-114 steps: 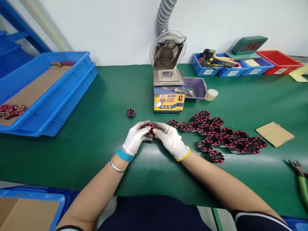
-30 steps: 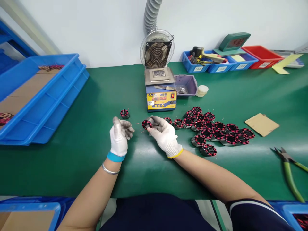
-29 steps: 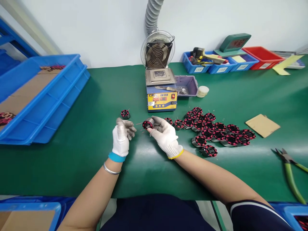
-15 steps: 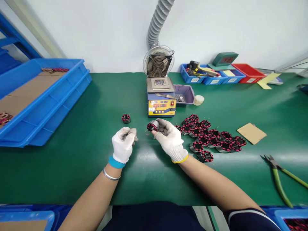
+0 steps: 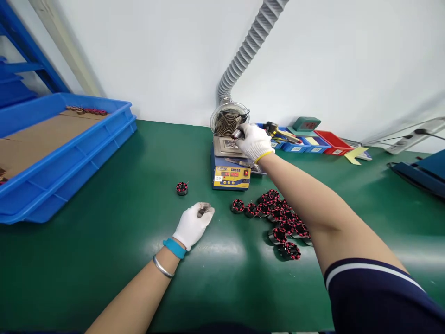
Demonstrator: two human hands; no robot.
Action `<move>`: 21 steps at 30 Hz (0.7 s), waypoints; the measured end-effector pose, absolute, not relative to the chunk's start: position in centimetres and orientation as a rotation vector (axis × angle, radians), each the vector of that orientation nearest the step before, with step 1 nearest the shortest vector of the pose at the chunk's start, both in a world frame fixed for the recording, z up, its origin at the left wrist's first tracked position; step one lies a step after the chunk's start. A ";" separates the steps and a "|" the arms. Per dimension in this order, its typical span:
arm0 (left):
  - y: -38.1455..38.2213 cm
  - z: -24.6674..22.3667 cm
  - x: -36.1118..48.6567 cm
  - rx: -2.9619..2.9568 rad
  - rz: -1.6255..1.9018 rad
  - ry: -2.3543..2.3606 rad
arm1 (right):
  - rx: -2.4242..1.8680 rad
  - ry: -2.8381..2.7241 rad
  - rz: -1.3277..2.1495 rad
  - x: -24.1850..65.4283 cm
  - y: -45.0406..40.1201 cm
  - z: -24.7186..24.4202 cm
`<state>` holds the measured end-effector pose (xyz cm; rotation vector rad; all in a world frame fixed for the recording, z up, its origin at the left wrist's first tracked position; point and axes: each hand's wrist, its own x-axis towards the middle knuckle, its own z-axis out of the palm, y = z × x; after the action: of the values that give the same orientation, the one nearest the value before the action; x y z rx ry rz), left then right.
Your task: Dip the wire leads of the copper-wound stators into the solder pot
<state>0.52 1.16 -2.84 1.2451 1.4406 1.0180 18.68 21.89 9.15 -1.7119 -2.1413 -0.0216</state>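
My right hand (image 5: 255, 140), in a white glove, grips a wound metal ring (image 5: 237, 134) above the square top (image 5: 224, 145) of the blue and yellow CM 558 machine (image 5: 231, 177). My left hand (image 5: 193, 225), also gloved, is low over the green table, its fingertips pressed together; what they hold, if anything, is too small to name. A single ring with red windings (image 5: 181, 188) lies up and left of that hand. To its right sit several similar rings (image 5: 278, 236), partly behind my right forearm.
Behind the machine are a round fan guard (image 5: 227, 123) and a grey hose (image 5: 248, 48). A large blue tray (image 5: 69, 171) stands at the left. Small blue bins, a red bin (image 5: 333, 142) and a green clock (image 5: 306, 124) line the back right.
My right hand has moved up and forward with the ring to the machine's top. My left hand has shifted slightly right. The view has tilted upward, and another ring shows beside the group.
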 end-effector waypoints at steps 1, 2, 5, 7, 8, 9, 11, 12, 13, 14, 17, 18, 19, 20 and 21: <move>1.1 -2.8 0.5 1.264 1.002 1.444 | -1.739 -2.189 -0.073 18.4 22.8 9.5; 1.1 -2.7 0.6 1.285 0.986 1.449 | -1.753 -2.230 -0.115 18.1 23.5 9.7; 0.9 -2.5 0.7 1.345 0.948 1.469 | -1.769 -2.335 -0.205 17.3 24.8 9.8; 0.9 -2.4 0.7 1.374 0.931 1.484 | -1.798 -2.395 -0.264 16.7 25.2 9.7; 0.8 -2.3 0.8 1.390 0.917 1.496 | -1.820 -2.421 -0.296 16.5 25.3 9.7; 0.8 -2.3 0.8 1.407 0.901 1.509 | -1.836 -2.441 -0.326 16.3 25.3 9.6; 0.8 -2.2 0.9 1.436 0.870 1.534 | -1.852 -2.466 -0.363 16.1 25.2 9.6; 0.7 -2.1 0.9 1.448 0.858 1.545 | -1.855 -2.478 -0.376 16.0 25.1 9.6; 0.7 -2.1 0.9 1.455 0.850 1.554 | -1.855 -2.492 -0.388 15.9 25.1 9.6; 0.7 -2.1 0.9 1.459 0.847 1.558 | -1.855 -2.505 -0.403 15.9 25.0 9.6; 0.8 -2.0 0.9 1.473 0.827 1.561 | -1.847 -2.533 -0.433 15.8 24.9 9.5; 0.8 -2.0 0.9 1.478 0.820 1.561 | -1.843 -2.539 -0.440 15.7 24.8 9.4; 0.8 -1.9 0.8 1.484 0.813 1.561 | -1.839 -2.543 -0.446 15.7 24.8 9.4; 0.8 -1.9 0.8 1.489 0.809 1.562 | -1.839 -2.546 -0.448 15.7 24.8 9.3; 0.8 -1.9 0.8 1.491 0.808 1.562 | -1.843 -2.547 -0.447 15.6 24.9 9.3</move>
<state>0.80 0.82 -1.93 1.4911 1.5625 0.8083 15.64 24.85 9.28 -1.8434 -2.5467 -0.4471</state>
